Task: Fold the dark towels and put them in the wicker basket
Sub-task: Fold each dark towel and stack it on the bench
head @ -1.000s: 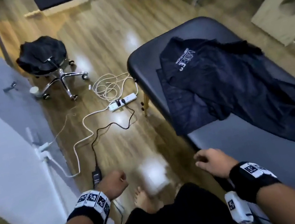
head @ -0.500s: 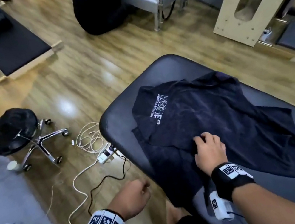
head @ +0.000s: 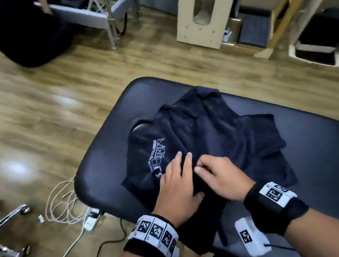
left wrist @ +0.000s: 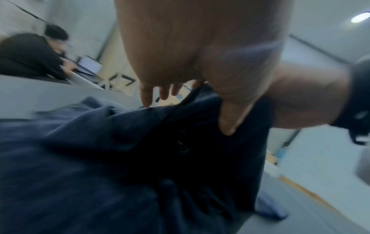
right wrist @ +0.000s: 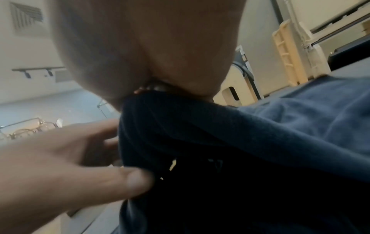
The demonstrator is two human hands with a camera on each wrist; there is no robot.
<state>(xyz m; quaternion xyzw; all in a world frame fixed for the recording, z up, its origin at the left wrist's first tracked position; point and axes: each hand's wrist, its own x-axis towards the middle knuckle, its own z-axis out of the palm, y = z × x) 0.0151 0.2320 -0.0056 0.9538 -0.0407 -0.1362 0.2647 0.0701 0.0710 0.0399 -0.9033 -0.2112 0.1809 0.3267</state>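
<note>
A dark navy towel (head: 221,132) with a white logo lies crumpled on the black padded table (head: 320,181); its near part hangs over the table's front edge. My two hands meet at a raised fold near that edge. The left hand (head: 177,185) lies with its fingers stretched over the logo side and its thumb tucked under the fold, pinching the cloth. The right hand (head: 217,176) has curled fingers that grip the same fold. In the right wrist view the towel (right wrist: 260,142) bunches into my palm, with the left hand (right wrist: 60,158) beside it. No wicker basket is in view.
On the wooden floor to the left lie white cables and a power strip (head: 90,221), beside a stool's chrome wheeled base (head: 0,226). A person in black (head: 27,33) sits at the back left by a metal frame. A wooden box (head: 199,9) stands behind the table.
The view swung up from the floor to the table. My right hand went onto the towel first, then my left hand joined it. The towel is now bunched into a fold.
</note>
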